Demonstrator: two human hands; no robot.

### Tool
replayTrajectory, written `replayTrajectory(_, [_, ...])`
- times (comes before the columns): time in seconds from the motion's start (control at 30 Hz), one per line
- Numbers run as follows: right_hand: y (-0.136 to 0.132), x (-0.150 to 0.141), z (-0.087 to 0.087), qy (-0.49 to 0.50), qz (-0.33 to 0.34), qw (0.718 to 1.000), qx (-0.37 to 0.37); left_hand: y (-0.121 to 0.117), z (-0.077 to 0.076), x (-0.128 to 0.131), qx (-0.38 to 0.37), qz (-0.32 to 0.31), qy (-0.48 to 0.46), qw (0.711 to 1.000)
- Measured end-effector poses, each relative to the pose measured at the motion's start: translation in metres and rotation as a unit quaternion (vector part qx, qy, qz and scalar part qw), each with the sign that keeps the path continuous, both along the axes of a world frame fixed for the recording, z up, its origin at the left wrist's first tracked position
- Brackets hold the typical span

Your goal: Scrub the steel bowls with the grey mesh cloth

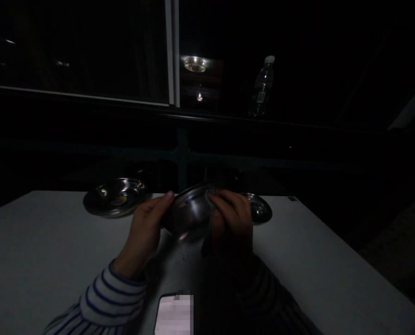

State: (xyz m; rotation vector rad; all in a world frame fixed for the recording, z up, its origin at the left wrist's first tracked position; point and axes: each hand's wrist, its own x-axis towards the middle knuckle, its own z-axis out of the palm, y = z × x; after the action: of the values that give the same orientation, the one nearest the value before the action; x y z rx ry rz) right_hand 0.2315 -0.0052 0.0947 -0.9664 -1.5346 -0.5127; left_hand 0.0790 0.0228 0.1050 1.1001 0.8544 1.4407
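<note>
left fingers [161, 206] grip the metal bowl [190, 215]; right fingers [228, 209] pinch a wiry pad [210, 192] at its rim; white table [298, 260] spreads around.

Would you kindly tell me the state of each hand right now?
Left hand: closed on the edge of the metal bowl.
Right hand: curled against the bowl's other side; whether it holds anything cannot be told.

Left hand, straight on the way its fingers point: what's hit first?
The metal bowl, which the left hand grips at its edge. Beyond that, depth is unclear in this dim view.
</note>
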Motion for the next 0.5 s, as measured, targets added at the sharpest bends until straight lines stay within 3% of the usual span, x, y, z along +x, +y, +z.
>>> replayTrajectory(0.5, [-0.011,-0.02,-0.019,-0.198,-0.026,0.98,0.024,0.0,-0.006,0.004,0.062,0.008,0.061,0.996])
